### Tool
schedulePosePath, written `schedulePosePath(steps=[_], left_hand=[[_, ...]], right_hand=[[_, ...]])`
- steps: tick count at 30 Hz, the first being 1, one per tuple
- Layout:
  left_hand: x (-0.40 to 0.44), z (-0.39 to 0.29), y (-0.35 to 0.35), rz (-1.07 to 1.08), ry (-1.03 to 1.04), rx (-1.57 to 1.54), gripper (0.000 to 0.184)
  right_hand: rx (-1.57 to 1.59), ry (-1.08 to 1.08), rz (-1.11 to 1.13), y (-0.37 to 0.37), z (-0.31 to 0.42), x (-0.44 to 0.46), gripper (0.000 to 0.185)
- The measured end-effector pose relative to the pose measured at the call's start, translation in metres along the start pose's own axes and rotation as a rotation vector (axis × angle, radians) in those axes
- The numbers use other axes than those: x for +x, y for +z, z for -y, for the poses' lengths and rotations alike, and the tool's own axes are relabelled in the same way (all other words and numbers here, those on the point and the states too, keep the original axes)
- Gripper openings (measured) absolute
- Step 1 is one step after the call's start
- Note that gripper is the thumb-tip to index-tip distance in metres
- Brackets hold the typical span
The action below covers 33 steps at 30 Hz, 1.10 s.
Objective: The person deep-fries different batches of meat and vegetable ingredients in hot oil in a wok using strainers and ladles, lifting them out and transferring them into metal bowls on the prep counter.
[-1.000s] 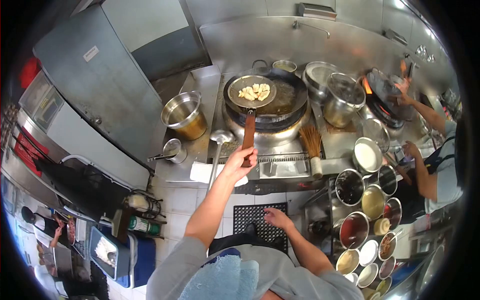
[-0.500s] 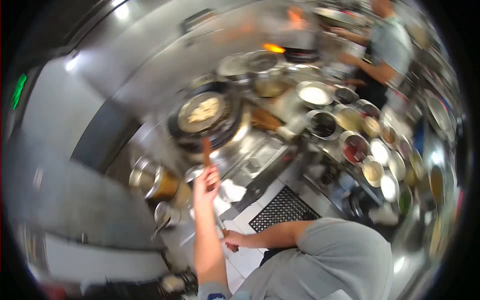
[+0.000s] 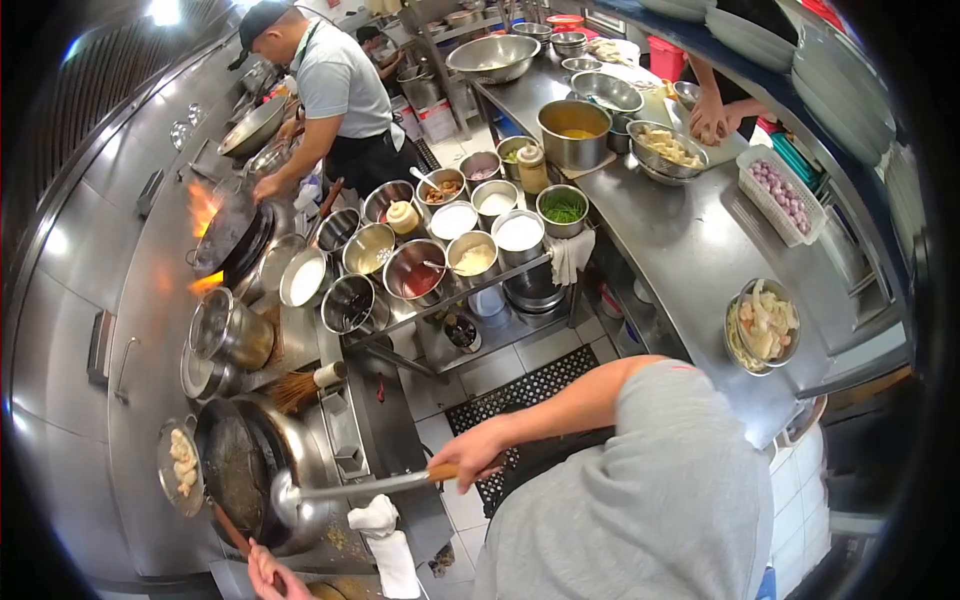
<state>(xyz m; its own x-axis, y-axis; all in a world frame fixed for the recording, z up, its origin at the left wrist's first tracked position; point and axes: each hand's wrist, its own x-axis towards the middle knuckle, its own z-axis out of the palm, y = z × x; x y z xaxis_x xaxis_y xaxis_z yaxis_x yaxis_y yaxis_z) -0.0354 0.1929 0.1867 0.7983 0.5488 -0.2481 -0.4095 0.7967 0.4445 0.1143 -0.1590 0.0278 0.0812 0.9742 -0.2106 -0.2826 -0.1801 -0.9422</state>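
My left hand [image 3: 275, 574] grips the wooden handle of a round metal strainer [image 3: 166, 472]. Pale food pieces [image 3: 184, 460] lie in the strainer, which sits at the left side of a dark wok [image 3: 232, 462]. My right hand [image 3: 470, 452] is closed around the wooden end of a long metal ladle [image 3: 365, 487]. The ladle's bowl hangs by the right side of the wok, over the steel stove surface. White cloths [image 3: 392, 558] lie on the stove edge below the ladle.
Steel containers of sauces and seasonings, including a red sauce pot [image 3: 414, 268], crowd the stand ahead. Beyond, a co-worker [image 3: 345, 95] handles a wok [image 3: 230, 235] beside flames. A steel counter [image 3: 690, 235] runs along the right, with a food bowl [image 3: 763, 325] and an onion basket [image 3: 782, 195].
The view has swung right, bringing the counter and seasonings into sight. The strainer has shifted from over the wok to its left side. Both hands keep their tools.
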Motion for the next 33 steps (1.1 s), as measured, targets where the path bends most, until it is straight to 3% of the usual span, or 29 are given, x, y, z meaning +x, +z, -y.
schedulePosePath(steps=[1, 3, 6, 9, 13, 17, 20, 23, 27, 33], left_hand=[[0.0, -0.012, -0.01, 0.16, -0.099, -0.173, 0.036], [-0.007, -0.031, -0.031, 0.254, -0.207, -0.188, 0.039], [0.011, -0.008, -0.014, 0.045, 0.11, 0.15, 0.025], [0.018, 0.002, -0.015, -0.129, 0.083, -0.022, 0.031], [0.037, 0.013, -0.073, -0.033, 0.048, -0.022, 0.029], [0.026, 0.052, -0.054, -0.03, 0.125, 0.069, 0.027], [0.019, 0.073, -0.052, 0.005, 0.171, 0.104, 0.027], [0.016, 0.095, -0.047, 0.016, 0.224, 0.059, 0.029], [0.017, 0.101, -0.049, 0.022, 0.203, -0.019, 0.026], [0.028, 0.109, -0.051, -0.017, 0.22, 0.057, 0.031]], right_hand=[[-0.002, 0.004, -0.054, -0.005, 0.004, -0.022, 0.049], [-0.072, 0.056, -0.181, -0.01, 0.015, -0.059, 0.049], [-0.01, 0.089, -0.374, -0.017, 0.037, -0.078, 0.049], [0.06, 0.086, -0.427, -0.022, 0.07, -0.061, 0.055], [0.208, -0.205, -0.23, -0.046, 0.085, 0.01, 0.061], [-0.302, -0.266, -0.271, -0.059, 0.159, 0.116, 0.055], [0.012, -0.236, -0.024, -0.061, 0.208, 0.176, 0.034], [0.736, -0.012, 0.284, -0.079, 0.226, 0.245, 0.026], [-0.37, -0.211, -0.01, -0.078, 0.214, 0.294, 0.028], [-0.278, -0.303, -0.006, -0.077, 0.221, 0.255, 0.047]])
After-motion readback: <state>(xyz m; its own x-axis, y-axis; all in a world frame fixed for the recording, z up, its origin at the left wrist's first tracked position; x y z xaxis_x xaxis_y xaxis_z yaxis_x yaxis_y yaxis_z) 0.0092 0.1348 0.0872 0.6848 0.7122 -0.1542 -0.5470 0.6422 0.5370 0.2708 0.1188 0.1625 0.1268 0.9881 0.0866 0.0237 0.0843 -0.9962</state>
